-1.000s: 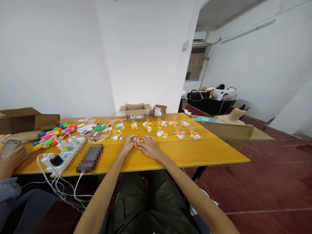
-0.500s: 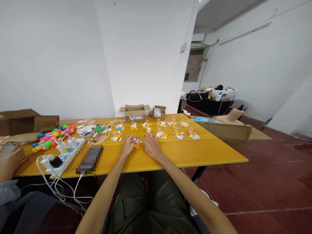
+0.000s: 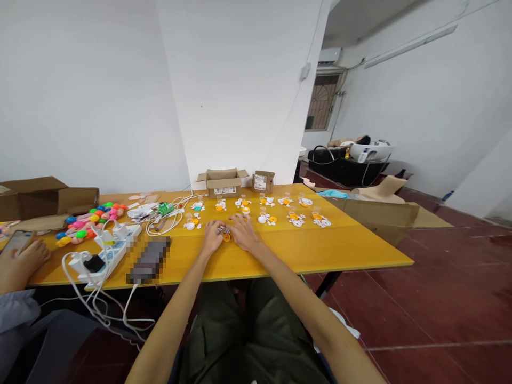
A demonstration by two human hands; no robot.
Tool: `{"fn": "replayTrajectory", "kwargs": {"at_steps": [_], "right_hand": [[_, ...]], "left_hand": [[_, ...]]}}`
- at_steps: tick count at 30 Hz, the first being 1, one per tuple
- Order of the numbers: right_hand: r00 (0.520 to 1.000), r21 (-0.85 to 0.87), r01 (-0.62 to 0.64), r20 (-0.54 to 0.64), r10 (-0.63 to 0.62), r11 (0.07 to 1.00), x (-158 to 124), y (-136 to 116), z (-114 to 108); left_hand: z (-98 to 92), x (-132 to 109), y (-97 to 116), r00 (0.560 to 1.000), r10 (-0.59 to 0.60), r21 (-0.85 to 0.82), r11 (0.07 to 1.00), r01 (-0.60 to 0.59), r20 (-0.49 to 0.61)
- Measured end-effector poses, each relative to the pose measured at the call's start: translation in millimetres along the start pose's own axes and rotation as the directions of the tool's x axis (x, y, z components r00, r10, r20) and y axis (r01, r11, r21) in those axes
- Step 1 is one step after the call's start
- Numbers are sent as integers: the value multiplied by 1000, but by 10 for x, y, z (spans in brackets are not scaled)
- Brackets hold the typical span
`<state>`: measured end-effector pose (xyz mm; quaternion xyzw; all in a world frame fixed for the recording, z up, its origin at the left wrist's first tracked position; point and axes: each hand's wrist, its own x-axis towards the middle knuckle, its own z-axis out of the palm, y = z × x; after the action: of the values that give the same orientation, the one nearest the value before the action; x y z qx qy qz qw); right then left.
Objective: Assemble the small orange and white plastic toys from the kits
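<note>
Head cam: L hand [image 3: 213, 237] & R hand [image 3: 244, 233] either side of white bits [image 3: 223, 230] + orange disc [image 3: 226, 238], on bench [image 3: 296, 253], just below ctr frame. Both hands' fingers [image 3: 236, 221] bent; can't tell if gripping.

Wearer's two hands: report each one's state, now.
Left hand: partly curled at the small pale pieces; grip cannot be told.
Right hand: bent beside the orange disc; grip cannot be told.

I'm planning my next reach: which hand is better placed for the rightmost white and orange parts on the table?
Probably the right hand: it lies nearer the white and orange parts, while the left hand is farther off to the left.
</note>
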<state>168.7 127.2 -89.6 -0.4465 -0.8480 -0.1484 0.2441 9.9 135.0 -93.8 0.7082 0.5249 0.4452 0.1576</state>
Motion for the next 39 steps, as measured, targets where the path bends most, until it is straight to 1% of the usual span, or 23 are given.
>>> {"fn": "replayTrajectory", "kwargs": {"at_steps": [4,10,17,22,26,31,34,37,39], "right_hand": [[999,7,-7,-35,7,1000,-25,38,35],[998,31,-27,-55,29,999,-52,87,78],[998,75,-25,-60,30,997,-157,119,45],[998,109,10,-66,-3,994,-275,144,-1],[996,120,-8,-91,19,993,-348,156,-28],[990,123,-12,-136,29,992,-415,140,-79],[991,116,-27,-127,42,993,-437,123,-108],[991,99,-69,-109,80,993,-438,121,-118],[987,88,-104,-110,114,991,-433,127,-113]], "left_hand": [[19,5,-34,1000,13,25,1000,-13,13],[41,11,-40,999,9,75,997,-12,36],[51,10,-19,1000,6,86,996,-8,25],[29,-9,25,1000,-3,98,995,1,17],[-7,-72,101,1000,4,128,992,-2,-17],[-56,-167,213,999,26,178,984,-20,-30],[-55,-195,217,999,35,215,976,-35,1],[-30,-202,179,998,38,255,966,-50,55],[-13,-202,152,996,43,277,959,-62,72]]}}
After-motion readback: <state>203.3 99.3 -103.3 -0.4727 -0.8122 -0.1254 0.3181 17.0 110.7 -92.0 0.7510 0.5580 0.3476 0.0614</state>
